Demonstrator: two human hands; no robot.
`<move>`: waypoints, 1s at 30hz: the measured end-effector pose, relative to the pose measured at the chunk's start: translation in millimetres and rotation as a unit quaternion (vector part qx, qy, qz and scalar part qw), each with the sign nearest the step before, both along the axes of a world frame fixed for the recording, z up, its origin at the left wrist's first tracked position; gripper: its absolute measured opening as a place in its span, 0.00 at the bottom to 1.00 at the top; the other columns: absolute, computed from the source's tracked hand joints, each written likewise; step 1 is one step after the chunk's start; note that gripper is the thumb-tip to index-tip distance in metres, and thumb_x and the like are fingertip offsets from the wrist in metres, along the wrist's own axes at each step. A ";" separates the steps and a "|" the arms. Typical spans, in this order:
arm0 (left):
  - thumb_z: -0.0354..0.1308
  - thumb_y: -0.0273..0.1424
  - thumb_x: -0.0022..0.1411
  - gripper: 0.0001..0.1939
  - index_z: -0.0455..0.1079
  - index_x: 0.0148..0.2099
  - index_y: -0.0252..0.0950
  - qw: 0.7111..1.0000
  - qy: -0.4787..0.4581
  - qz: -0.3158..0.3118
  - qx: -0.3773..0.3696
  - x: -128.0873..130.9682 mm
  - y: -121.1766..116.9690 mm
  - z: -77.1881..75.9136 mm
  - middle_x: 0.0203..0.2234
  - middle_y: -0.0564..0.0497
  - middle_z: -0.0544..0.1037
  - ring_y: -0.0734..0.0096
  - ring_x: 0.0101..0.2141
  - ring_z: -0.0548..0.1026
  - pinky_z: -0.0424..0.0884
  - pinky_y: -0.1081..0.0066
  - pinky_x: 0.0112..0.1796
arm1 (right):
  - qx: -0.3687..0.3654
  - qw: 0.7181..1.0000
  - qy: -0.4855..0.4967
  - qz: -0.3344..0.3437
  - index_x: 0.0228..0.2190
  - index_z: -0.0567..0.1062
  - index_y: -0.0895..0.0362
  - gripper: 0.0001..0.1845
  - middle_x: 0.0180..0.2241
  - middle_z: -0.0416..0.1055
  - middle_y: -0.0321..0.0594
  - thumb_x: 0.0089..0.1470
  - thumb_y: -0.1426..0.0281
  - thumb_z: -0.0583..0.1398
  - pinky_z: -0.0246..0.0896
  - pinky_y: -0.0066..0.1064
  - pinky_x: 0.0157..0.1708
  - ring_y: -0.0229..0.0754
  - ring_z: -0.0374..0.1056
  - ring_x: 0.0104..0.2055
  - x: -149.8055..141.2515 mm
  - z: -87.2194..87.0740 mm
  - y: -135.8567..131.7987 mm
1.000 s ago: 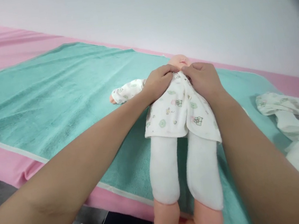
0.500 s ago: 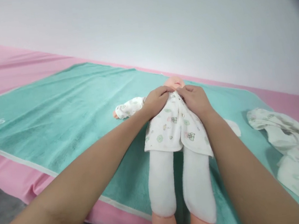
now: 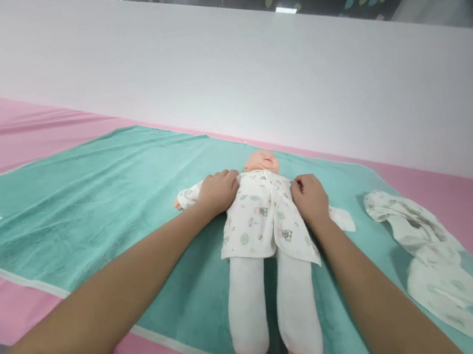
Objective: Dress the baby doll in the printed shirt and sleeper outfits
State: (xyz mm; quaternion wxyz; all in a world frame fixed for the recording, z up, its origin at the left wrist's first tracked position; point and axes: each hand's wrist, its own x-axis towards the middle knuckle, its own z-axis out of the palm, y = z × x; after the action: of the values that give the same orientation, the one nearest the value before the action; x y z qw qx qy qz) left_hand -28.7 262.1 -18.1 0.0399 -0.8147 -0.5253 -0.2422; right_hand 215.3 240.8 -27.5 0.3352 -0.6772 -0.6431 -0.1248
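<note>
Change: my hands have just parted from the collar and moved out to either side, leaving the front of the printed white gown [image 3: 253,221] uncovered, its panels lapped over each other.
Left hand [image 3: 219,192]: open, palm down, lying on the gown's sleeve [image 3: 190,195] near the shoulder, not gripping.
Right hand [image 3: 310,199]: fingers loosely curled at the gown's edge; I can't tell whether they pinch it.
Doll: the baby doll [image 3: 262,163] lies face up between my hands, on a teal towel [image 3: 89,184].
Around: folded white garments [image 3: 425,256] lie to my right, on the towel, with a pink sheet [image 3: 9,137] beneath.
</note>
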 end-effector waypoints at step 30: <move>0.32 0.47 0.62 0.29 0.71 0.36 0.38 0.968 0.127 0.204 -0.077 -103.0 19.3 23.7 0.31 0.42 0.76 0.55 0.34 0.72 0.61 0.67 0.30 | -0.183 0.956 0.028 -0.227 0.27 0.68 0.55 0.23 0.29 0.69 0.46 0.56 0.54 0.43 0.49 0.32 0.26 0.47 0.62 0.32 147.5 -11.1 -39.8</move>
State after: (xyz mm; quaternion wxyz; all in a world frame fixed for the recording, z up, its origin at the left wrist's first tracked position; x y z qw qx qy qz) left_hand -131.8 281.4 5.6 0.0922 -0.7148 -0.6883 -0.0827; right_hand 362.8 201.1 -38.6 0.1866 -0.8580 -0.4749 -0.0587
